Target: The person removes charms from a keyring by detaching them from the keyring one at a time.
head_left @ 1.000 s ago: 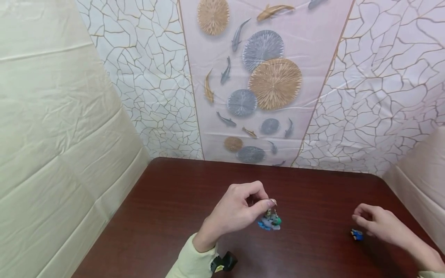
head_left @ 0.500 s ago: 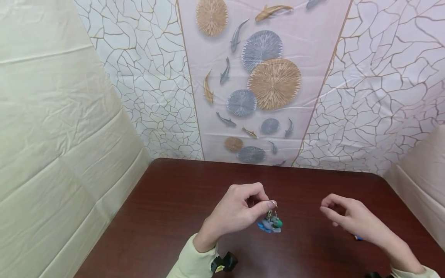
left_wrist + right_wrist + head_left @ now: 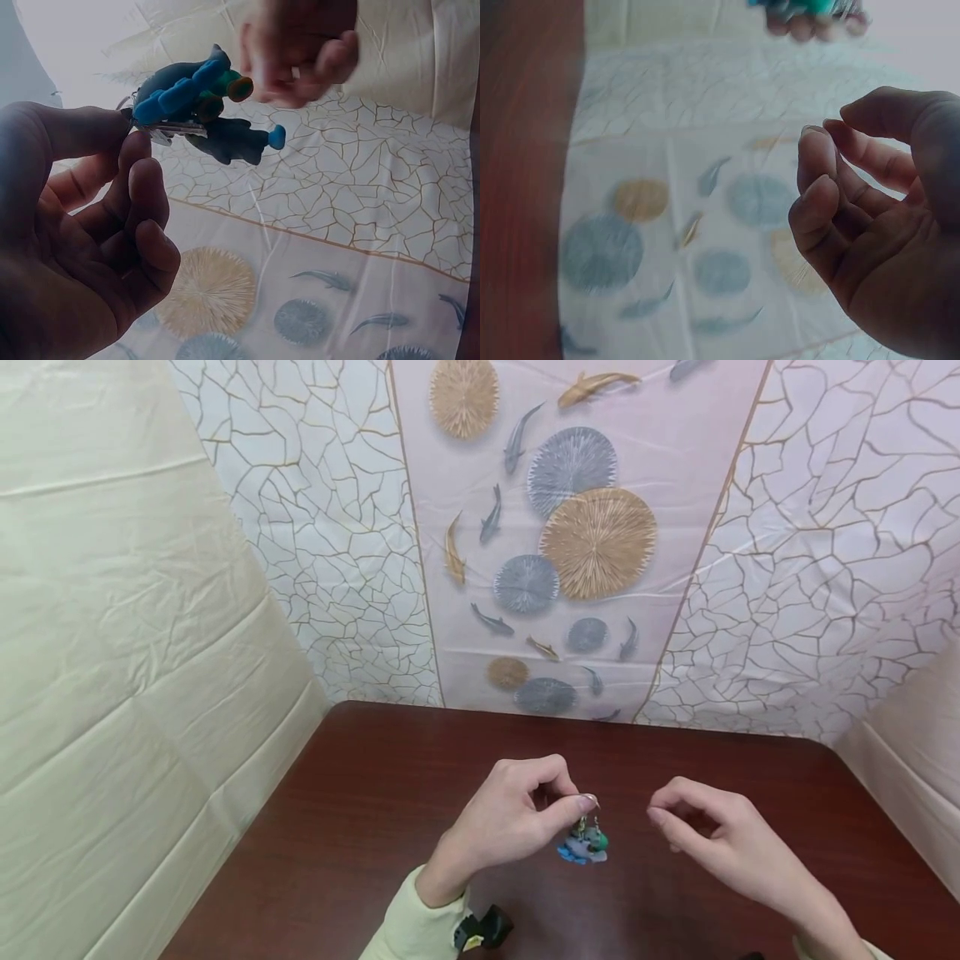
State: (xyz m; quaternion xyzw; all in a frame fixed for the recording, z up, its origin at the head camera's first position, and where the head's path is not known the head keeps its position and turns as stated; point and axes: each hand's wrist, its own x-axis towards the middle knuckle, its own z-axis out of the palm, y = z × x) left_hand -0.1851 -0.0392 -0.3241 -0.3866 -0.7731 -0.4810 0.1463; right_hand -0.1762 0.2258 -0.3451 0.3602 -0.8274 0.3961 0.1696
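My left hand [image 3: 517, 814] pinches the metal ring of a bunch of keychain charms [image 3: 583, 845] between thumb and index finger. Short chains hang from the ring, and the small figures in blue, grey and green dangle above the table. Close up in the left wrist view, the charms [image 3: 180, 88] look like rubbery figures with blue and green parts, next to a metal clasp. My right hand [image 3: 720, 835] hovers to the right of them, fingers loosely curled; the right wrist view shows a gap between its thumb [image 3: 881, 112] and fingers, holding nothing.
Below both hands spreads a dark reddish-brown table [image 3: 390, 777]. A patterned cloth [image 3: 480, 610] hangs along its far edge, and a cream cloth [image 3: 150, 693] lines the left side. A black device [image 3: 483, 928] is strapped at my left wrist.
My right hand has lifted away from a small blue figure on the right of the table and moved left toward the charms; the figure is now out of sight. My left hand stays nearly still.
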